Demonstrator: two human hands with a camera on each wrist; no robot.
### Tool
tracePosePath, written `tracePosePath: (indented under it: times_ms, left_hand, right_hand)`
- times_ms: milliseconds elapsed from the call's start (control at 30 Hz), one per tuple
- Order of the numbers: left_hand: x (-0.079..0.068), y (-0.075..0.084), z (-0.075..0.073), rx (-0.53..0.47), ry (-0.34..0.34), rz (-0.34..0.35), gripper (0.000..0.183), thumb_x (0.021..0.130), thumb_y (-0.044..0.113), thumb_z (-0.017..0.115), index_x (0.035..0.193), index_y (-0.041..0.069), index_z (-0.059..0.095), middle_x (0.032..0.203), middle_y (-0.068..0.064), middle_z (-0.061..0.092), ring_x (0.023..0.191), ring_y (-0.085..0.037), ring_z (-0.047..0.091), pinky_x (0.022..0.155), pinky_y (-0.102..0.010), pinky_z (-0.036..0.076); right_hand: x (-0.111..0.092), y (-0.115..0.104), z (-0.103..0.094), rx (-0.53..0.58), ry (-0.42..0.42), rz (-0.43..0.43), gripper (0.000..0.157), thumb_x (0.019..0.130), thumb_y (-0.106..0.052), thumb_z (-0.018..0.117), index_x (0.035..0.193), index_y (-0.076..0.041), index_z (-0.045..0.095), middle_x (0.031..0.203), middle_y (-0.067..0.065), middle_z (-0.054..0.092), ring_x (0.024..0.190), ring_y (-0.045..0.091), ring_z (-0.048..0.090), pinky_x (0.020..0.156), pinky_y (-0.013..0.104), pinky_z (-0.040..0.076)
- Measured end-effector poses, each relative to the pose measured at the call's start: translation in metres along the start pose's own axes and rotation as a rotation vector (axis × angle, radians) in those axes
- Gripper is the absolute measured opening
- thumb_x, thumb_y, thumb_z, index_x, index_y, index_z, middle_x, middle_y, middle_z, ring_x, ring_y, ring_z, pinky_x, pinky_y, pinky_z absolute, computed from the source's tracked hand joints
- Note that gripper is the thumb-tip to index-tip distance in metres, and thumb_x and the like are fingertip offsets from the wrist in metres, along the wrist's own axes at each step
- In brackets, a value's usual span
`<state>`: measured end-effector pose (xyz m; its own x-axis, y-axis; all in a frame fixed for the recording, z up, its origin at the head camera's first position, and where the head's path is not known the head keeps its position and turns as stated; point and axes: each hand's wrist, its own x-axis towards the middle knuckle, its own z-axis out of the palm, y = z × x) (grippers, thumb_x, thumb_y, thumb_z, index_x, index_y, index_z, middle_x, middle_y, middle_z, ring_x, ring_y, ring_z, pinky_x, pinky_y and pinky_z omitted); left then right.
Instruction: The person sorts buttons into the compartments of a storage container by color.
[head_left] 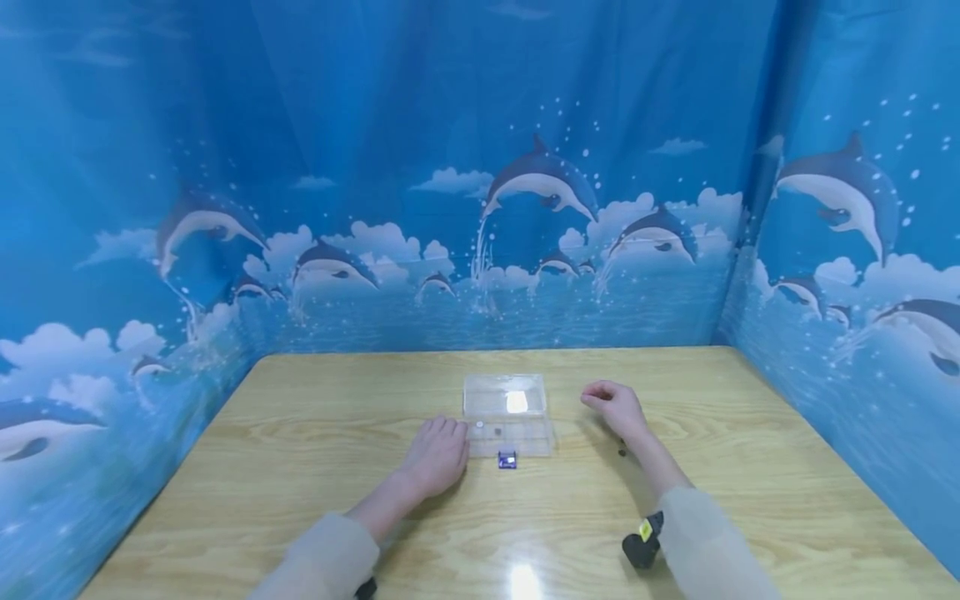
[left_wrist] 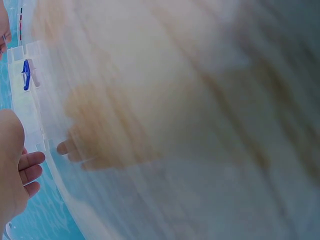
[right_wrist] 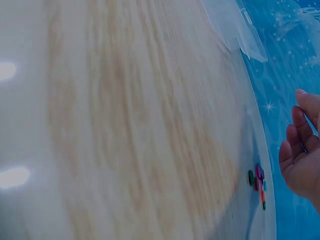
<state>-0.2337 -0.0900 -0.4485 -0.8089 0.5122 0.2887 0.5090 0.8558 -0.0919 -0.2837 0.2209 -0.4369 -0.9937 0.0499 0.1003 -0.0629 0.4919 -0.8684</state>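
Observation:
A clear plastic box [head_left: 512,447] with inner compartments lies on the table, its clear lid [head_left: 491,395] laid back on the far side. A blue clasp [head_left: 507,460] sits at its front edge, also visible as the blue clasp [left_wrist: 26,75] in the left wrist view. Two small pieces lie inside, a white one [head_left: 480,425] and a darker one [head_left: 497,432]. My left hand [head_left: 437,457] rests against the box's left end with fingers extended. Right of the box, my right hand [head_left: 617,408] hovers with thumb and forefinger close together; I cannot tell whether they pinch anything.
Several small coloured pieces [right_wrist: 258,181] lie in a cluster on the wooden table [head_left: 315,417] below the right hand. A blue dolphin-print curtain [head_left: 360,167] hangs round the back and sides. A black device [head_left: 642,546] is at the right wrist.

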Motion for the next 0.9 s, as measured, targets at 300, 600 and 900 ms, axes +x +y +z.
tracePosePath:
  times_ms: [300, 600, 900]
  left_hand:
    - [0.001, 0.001, 0.001, 0.004, -0.006, -0.004, 0.018, 0.094, 0.021, 0.046, 0.096, 0.005, 0.054, 0.082, -0.005, 0.051, 0.079, -0.020, 0.045, 0.074, -0.034, 0.041]
    - [0.001, 0.001, -0.001, -0.001, -0.017, -0.009, 0.019, 0.094, 0.021, 0.045, 0.098, 0.004, 0.054, 0.084, -0.005, 0.051, 0.081, -0.020, 0.045, 0.076, -0.034, 0.041]
    - [0.000, 0.001, -0.001, -0.005, -0.007, -0.003, 0.017, 0.093, 0.019, 0.046, 0.096, 0.004, 0.054, 0.083, -0.005, 0.050, 0.080, -0.020, 0.044, 0.075, -0.034, 0.041]
  right_hand:
    - [-0.003, 0.018, -0.019, -0.016, 0.018, 0.013, 0.021, 0.090, -0.016, 0.060, 0.101, 0.002, 0.062, 0.090, 0.009, 0.058, 0.073, 0.019, 0.051, 0.062, 0.029, 0.045]
    - [-0.008, 0.028, -0.033, -0.075, 0.054, 0.014, 0.022, 0.088, -0.013, 0.061, 0.101, 0.005, 0.061, 0.087, 0.008, 0.060, 0.079, 0.017, 0.053, 0.071, 0.029, 0.042]
    - [-0.012, 0.034, -0.040, -0.109, 0.040, 0.110, 0.024, 0.090, -0.013, 0.058, 0.105, 0.005, 0.061, 0.096, 0.015, 0.063, 0.092, 0.029, 0.056, 0.082, 0.040, 0.044]
